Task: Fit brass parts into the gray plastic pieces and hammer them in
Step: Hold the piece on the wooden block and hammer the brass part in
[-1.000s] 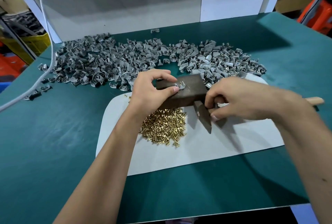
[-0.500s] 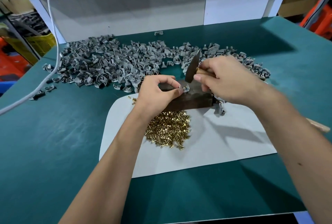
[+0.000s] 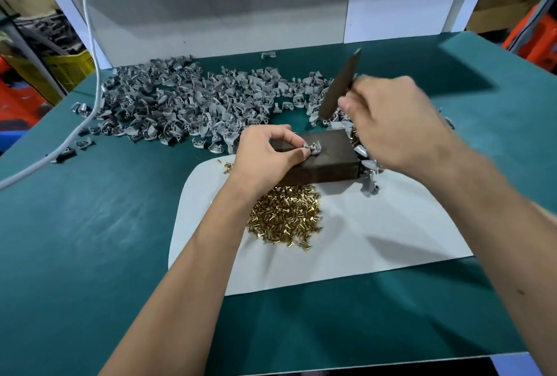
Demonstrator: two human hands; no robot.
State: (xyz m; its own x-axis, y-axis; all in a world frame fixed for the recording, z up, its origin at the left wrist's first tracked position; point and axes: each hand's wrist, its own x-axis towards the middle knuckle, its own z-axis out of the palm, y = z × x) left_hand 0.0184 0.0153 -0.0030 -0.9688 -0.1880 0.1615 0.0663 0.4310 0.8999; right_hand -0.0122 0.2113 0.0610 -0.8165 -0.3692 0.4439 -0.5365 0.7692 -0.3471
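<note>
The left hand (image 3: 265, 154) pinches a gray piece (image 3: 313, 148) steady on the dark block (image 3: 325, 161), while the right hand (image 3: 394, 122) grips the hammer (image 3: 339, 86), its head raised above and just behind the piece, which lies down and toward the left hand.

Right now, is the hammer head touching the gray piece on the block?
Apart. The head view shows the hammer head raised by the right hand, well above the gray piece on the block.
</note>
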